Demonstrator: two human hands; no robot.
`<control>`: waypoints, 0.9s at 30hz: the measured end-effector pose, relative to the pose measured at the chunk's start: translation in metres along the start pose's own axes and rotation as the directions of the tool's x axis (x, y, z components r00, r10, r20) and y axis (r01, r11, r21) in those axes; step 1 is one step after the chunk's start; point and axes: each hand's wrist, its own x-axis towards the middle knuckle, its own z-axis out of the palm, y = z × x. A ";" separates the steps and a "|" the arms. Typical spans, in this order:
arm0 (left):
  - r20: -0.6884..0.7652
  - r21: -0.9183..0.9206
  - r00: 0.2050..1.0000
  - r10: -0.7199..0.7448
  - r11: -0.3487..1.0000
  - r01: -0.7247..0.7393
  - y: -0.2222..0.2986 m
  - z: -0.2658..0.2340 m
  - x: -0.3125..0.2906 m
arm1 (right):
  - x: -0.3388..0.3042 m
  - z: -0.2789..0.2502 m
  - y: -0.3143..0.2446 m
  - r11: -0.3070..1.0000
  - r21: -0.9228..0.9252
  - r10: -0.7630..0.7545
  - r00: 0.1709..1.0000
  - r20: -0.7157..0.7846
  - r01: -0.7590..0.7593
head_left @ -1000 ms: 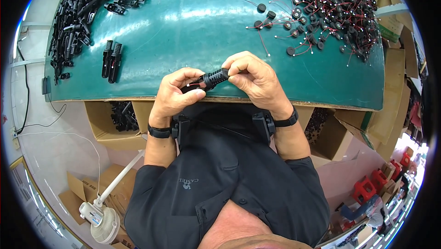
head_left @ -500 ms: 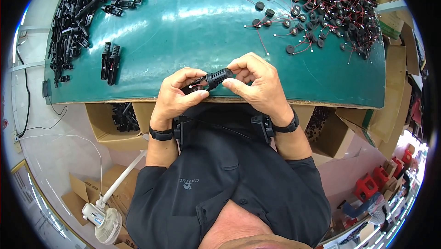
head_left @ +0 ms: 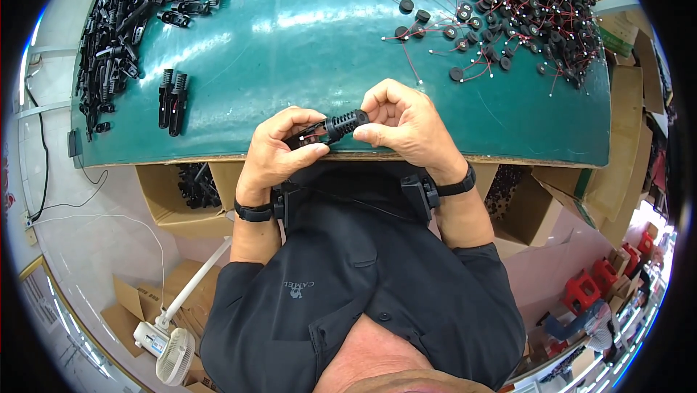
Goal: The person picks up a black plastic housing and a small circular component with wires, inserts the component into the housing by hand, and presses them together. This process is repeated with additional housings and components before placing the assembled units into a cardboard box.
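Between my hands, above the front edge of the green table (head_left: 239,113), is a black plastic housing (head_left: 340,126) with a ribbed, spring-like end. My left hand (head_left: 282,145) grips its open-sided body, where a bit of red wire and a small white connector show. At the ribbed end, the thumb and fingers of my right hand (head_left: 403,123) pinch the round black cap. The housing lies tilted, its ribbed end up and to the right. Two similar black housings (head_left: 173,103) lie side by side on the table, left of my hands.
A heap of black housings (head_left: 120,26) covers the far left. Round black parts with red wires (head_left: 523,8) are piled at the far right, some scattered inward. Cardboard boxes (head_left: 174,197) with black parts stand under the table edge. A white fan (head_left: 174,355) is at lower left.
My right hand has shifted slightly at the ribbed end, its fingers curled closer round the cap. My left hand keeps its hold on the housing.
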 end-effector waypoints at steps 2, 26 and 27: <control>0.001 -0.002 1.000 -0.001 1.000 0.001 0.000 0.000 0.000 | 0.000 0.000 0.000 1.000 0.025 0.018 1.000 0.006 -0.018; 0.026 -0.065 0.999 -0.029 0.997 0.030 -0.002 -0.004 0.000 | -0.005 0.003 0.007 0.980 0.179 -0.078 0.995 -0.063 0.088; 0.034 -0.060 0.999 -0.026 0.998 0.028 -0.002 -0.004 0.001 | -0.004 0.004 0.010 0.975 0.196 -0.096 0.994 -0.060 0.106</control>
